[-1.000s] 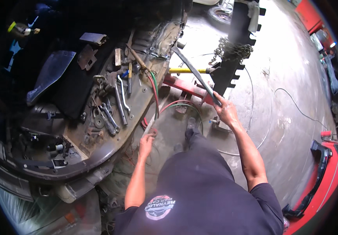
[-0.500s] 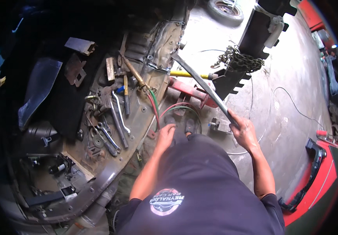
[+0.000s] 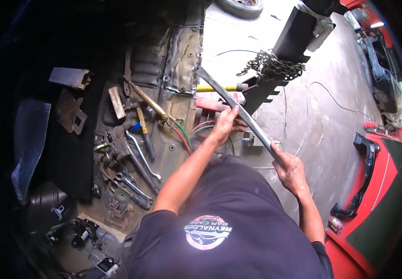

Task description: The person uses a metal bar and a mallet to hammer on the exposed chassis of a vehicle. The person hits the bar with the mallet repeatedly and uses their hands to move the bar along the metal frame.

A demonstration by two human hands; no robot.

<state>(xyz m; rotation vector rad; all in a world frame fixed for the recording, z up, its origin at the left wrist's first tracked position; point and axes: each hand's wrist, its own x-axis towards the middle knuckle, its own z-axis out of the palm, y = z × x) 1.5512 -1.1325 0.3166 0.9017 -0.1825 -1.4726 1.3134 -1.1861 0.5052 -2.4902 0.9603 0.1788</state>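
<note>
A long grey metal bar [image 3: 256, 128] slants from the right of my lap up to the edge of a seamed car-body panel [image 3: 182, 60], its far end against that edge. My right hand [image 3: 288, 169] is closed on the near end. My left hand [image 3: 225, 122] grips it farther up, thumb along the top and fingers reaching underneath. Just left of my left hand lies a brass cutting torch [image 3: 152, 100] with red and green hoses, among wrenches [image 3: 135, 153], a yellow-handled hammer [image 3: 146, 135] and a wooden block [image 3: 116, 102].
A black toothed post [image 3: 287, 35] wrapped in chain [image 3: 275, 69] stands ahead, with a yellow tube [image 3: 215, 88] and red steel base [image 3: 208, 103]. A cable snakes over the concrete floor [image 3: 331, 130]. A tyre [image 3: 238, 9] lies beyond. Red panels [image 3: 382, 176] are at right.
My left hand has risen from low beside the hoses and taken hold of the bar. My right hand has moved slightly right and down along with it. The view has shifted.
</note>
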